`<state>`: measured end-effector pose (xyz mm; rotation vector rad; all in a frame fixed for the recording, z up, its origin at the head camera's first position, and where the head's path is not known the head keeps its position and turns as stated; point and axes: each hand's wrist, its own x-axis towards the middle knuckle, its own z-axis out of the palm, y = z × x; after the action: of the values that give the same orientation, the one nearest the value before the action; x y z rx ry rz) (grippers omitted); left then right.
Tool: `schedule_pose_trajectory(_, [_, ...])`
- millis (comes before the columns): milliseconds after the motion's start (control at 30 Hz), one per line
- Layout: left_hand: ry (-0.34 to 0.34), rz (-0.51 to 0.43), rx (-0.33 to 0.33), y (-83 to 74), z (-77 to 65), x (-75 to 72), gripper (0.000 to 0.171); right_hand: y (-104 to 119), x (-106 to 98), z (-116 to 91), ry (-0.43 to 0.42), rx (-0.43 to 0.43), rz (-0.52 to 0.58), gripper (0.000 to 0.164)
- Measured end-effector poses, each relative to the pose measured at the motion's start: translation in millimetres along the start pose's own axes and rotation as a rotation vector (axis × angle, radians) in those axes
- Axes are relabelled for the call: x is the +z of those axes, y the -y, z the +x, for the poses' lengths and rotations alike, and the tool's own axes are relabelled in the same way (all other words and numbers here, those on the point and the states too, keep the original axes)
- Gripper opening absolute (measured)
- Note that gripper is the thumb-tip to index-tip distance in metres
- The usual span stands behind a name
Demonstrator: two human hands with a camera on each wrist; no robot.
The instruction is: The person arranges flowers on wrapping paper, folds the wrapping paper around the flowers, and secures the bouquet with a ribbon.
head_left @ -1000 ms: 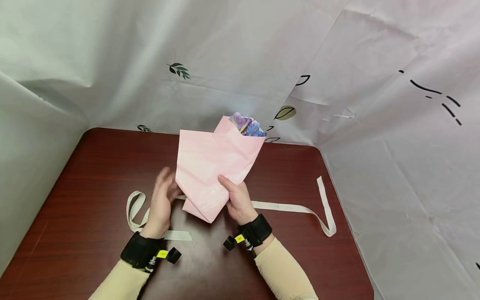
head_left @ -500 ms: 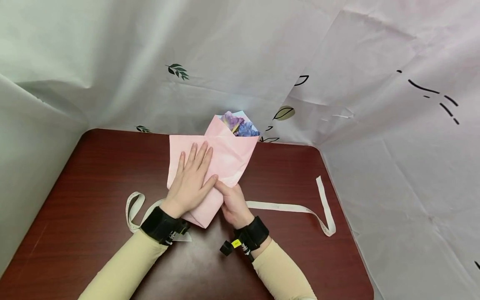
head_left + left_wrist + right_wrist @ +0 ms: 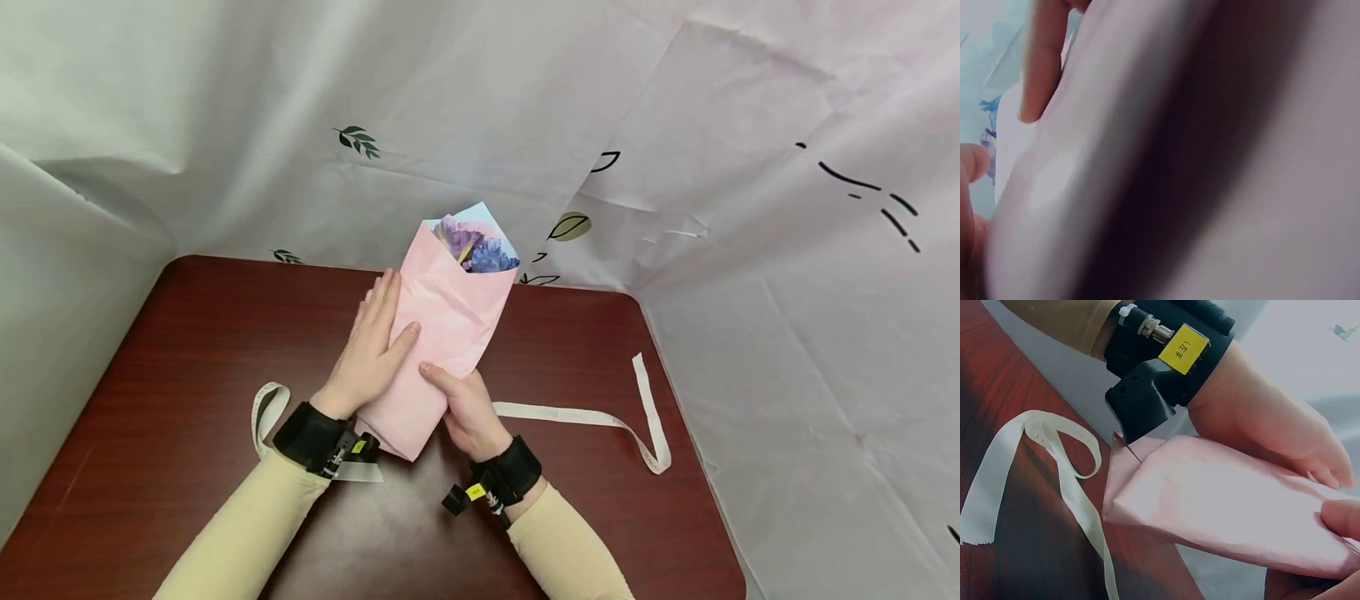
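A bouquet wrapped in pink paper [image 3: 442,321] is held up over the table in the head view, tilted slightly to the right. Purple and blue flowers [image 3: 480,248] show at its top, in front of a light blue lining. My right hand [image 3: 474,412] grips its lower right side, thumb [image 3: 1341,519] on the front and fingers behind. Along the left edge, my left hand [image 3: 366,354] presses the paper with straight fingers, thumb across the front. The left wrist view is mostly blurred pink paper [image 3: 1041,181]. The folded bottom end [image 3: 1125,487] shows in the right wrist view.
A white ribbon [image 3: 558,413] lies across the dark red table [image 3: 150,392], passing behind the bouquet. It bends near the right edge and loops at the left. White printed cloth [image 3: 262,167] hangs behind and at both sides.
My left hand has come from beside the bouquet onto its front, then to its left edge. The left flap of pink paper is now folded in, making the wrap narrower. My right hand keeps its grip.
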<state>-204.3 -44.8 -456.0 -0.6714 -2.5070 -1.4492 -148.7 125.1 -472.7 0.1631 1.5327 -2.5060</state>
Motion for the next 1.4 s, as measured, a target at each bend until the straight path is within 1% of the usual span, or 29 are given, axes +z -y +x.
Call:
schedule_pose_trajectory(100, [0.03,-0.171,-0.035,3.8,-2.8,0.0,0.08,0,0,-1,0.003,-0.002,0.003,0.034])
schedule_pose_trajectory(200, [0.071,-0.377,-0.099,5.5,-9.2,0.4,0.081,1,-2,-1,-0.007,-0.009,0.018,0.034])
schedule_pose_trajectory(333, [0.141,-0.7,-0.143,6.1,-19.6,0.7,0.081,4,-4,1,-0.043,-0.032,0.053,0.035])
schedule_pose_trajectory(400, [0.174,-0.804,-0.144,6.8,-24.4,1.5,0.085,7,-4,2,-0.058,-0.043,0.076,0.035])
schedule_pose_trajectory(433, [0.186,-0.831,-0.14,7.2,-26.4,2.1,0.087,8,-5,2,-0.065,-0.048,0.086,0.035])
schedule_pose_trajectory(500, [0.197,-0.828,-0.138,8.8,-30.2,4.0,0.091,11,-5,2,-0.075,-0.055,0.102,0.033])
schedule_pose_trajectory(567, [0.19,-0.772,-0.135,11.4,-33.2,6.6,0.093,12,-5,2,-0.088,-0.062,0.116,0.031])
schedule_pose_trajectory(667, [0.161,-0.693,-0.147,15.9,-36.8,9.9,0.087,14,-5,3,-0.102,-0.078,0.133,0.028])
schedule_pose_trajectory(733, [0.145,-0.681,-0.163,18.7,-38.9,11.1,0.081,14,-5,3,-0.108,-0.091,0.146,0.027])
schedule_pose_trajectory(800, [0.161,-0.731,-0.186,20.7,-40.7,11.4,0.075,14,-5,3,-0.111,-0.105,0.153,0.026])
schedule_pose_trajectory(867, [0.195,-0.795,-0.204,21.9,-42.1,11.0,0.07,14,-4,4,-0.115,-0.116,0.158,0.026])
schedule_pose_trajectory(967, [0.262,-0.895,-0.219,23.2,-43.3,10.9,0.063,14,-4,4,-0.123,-0.123,0.158,0.026])
schedule_pose_trajectory(1033, [0.302,-0.942,-0.225,23.7,-44.8,10.4,0.059,13,-5,5,-0.128,-0.125,0.158,0.025])
schedule_pose_trajectory(1167, [0.368,-0.973,-0.272,25.4,-50.1,6.7,0.057,12,-7,6,-0.137,-0.117,0.143,0.025])
schedule_pose_trajectory(1233, [0.391,-0.958,-0.308,26.0,-51.7,3.4,0.058,11,-8,6,-0.139,-0.107,0.124,0.025])
schedule_pose_trajectory(1333, [0.398,-0.929,-0.366,24.7,-49.9,-1.4,0.057,9,-9,6,-0.135,-0.091,0.076,0.026])
schedule_pose_trajectory(1400, [0.383,-0.881,-0.395,21.8,-46.4,-3.5,0.056,7,-9,6,-0.129,-0.085,0.04,0.027])
